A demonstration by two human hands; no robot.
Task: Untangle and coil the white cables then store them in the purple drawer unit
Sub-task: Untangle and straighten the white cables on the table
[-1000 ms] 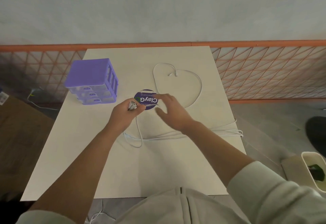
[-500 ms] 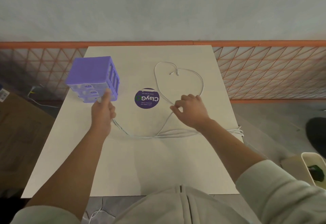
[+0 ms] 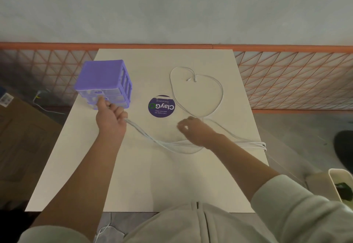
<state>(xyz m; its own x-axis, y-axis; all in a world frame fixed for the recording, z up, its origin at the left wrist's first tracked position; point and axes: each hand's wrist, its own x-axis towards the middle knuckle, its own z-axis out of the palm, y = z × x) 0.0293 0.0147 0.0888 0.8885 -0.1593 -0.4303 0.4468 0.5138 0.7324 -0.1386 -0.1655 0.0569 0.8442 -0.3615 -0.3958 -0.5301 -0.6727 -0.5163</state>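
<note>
The purple drawer unit stands at the back left of the white table. My left hand is at its front, thumb against a drawer handle, fingers curled round a bundle of white cable that trails right across the table. A second white cable lies in a heart-shaped loop at the back right, its two ends meeting inside. My right hand hovers palm down, fingers bent, over the loop's near end; what it holds is hidden.
A round purple ClayGo sticker lies between the drawer unit and the cable loop. Cable folds hang over the table's right edge. An orange mesh fence runs behind. A white bin stands on the floor at right.
My left hand carried its cable end from the sticker to the drawer unit's front. My right hand went right to the loop, then drew back toward me. The cable now stretches across the table.
</note>
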